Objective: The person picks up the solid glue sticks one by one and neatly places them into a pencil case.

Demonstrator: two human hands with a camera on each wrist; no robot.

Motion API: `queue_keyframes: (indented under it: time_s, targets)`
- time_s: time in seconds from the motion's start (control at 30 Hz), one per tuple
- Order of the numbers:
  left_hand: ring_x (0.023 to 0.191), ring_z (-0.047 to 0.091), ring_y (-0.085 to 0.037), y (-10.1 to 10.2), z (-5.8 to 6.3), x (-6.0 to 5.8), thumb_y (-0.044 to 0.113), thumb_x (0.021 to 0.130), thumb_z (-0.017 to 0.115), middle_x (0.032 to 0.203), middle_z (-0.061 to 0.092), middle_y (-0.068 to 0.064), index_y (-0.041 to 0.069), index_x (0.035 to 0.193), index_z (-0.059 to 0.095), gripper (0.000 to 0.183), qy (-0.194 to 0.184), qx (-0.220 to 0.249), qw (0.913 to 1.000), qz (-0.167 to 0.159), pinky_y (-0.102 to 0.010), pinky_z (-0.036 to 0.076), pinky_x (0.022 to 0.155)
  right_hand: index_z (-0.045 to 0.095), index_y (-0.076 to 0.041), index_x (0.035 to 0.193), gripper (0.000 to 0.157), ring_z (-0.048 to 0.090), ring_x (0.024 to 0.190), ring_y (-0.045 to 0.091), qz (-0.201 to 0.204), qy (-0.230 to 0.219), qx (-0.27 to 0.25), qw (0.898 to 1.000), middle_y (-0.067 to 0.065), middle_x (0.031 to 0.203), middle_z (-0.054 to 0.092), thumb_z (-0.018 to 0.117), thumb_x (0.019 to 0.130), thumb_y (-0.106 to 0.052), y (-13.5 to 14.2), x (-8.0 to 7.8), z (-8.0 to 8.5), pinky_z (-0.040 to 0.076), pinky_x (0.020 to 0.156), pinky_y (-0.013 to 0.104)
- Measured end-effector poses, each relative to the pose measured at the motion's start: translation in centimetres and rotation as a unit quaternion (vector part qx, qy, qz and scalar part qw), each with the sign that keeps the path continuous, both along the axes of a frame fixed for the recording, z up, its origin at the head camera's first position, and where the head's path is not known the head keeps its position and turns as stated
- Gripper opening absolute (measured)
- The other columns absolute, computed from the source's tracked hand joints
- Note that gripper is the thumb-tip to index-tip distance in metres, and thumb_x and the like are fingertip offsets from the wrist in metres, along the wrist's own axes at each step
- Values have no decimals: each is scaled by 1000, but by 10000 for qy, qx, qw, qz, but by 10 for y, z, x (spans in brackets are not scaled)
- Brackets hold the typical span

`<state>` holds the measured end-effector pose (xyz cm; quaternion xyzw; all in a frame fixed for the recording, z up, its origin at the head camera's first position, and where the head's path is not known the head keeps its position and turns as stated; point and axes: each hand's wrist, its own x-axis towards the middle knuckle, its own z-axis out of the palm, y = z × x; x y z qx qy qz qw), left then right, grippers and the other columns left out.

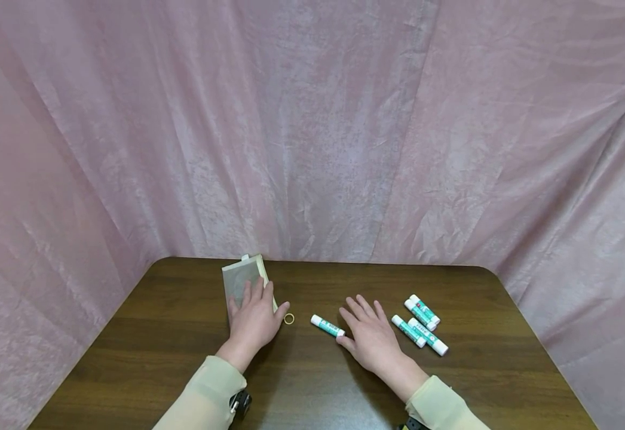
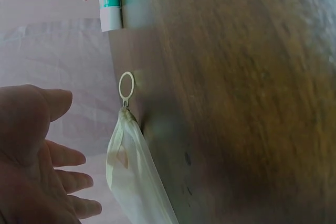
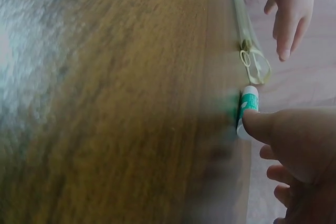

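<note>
My left hand [image 1: 253, 319] hovers over a pale zip pouch [image 1: 234, 276] on the left of the table, fingers spread. In the left wrist view, space shows between this hand and the pouch [image 2: 137, 174]. A ring pull [image 1: 289, 314] sticks out from the pouch's near right corner. My right hand [image 1: 371, 341] is held palm down with fingers extended, beside a lone white and green glue stick [image 1: 327, 326]. Its thumb overlaps the stick's near end in the head and right wrist views. Neither hand grips anything.
To the right of my right hand lie several more glue sticks [image 1: 421, 325] in a loose cluster. They all rest on a brown wooden table [image 1: 146, 334] with rounded far corners. A pink curtain [image 1: 312, 131] hangs behind the far edge and along both sides.
</note>
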<state>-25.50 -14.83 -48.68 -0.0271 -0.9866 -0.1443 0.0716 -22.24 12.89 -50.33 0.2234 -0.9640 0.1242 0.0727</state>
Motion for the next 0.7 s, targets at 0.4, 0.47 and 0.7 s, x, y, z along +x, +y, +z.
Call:
queue_keyframes:
  time_s: [0.4, 0.47, 0.7]
  targets:
    - [162, 25, -55, -2, 2, -4, 50, 109, 64, 173, 39, -25, 2, 162, 49, 74, -107, 118, 9997, 168, -87, 18, 118, 79, -4, 124, 37, 45, 156, 40, 241, 482, -131, 9985, 18, 155, 62, 88, 95, -26, -2, -5, -4, 24, 130, 63]
    - [161, 25, -56, -3, 2, -4, 50, 108, 64, 172, 39, -25, 1, 162, 50, 74, -102, 120, 9997, 175, -88, 18, 117, 81, -4, 118, 32, 47, 155, 40, 294, 575, -176, 9978, 18, 151, 65, 89, 94, -24, -2, -6, -4, 24, 130, 62]
    - [161, 27, -55, -7, 2, -6, 49, 108, 66, 171, 40, -27, -3, 160, 48, 75, -207, 54, 9995, 229, -89, 20, 115, 82, -5, 101, 19, 56, 146, 41, 422, 777, -319, 9956, 17, 136, 74, 92, 90, -17, -1, -7, -3, 29, 128, 61]
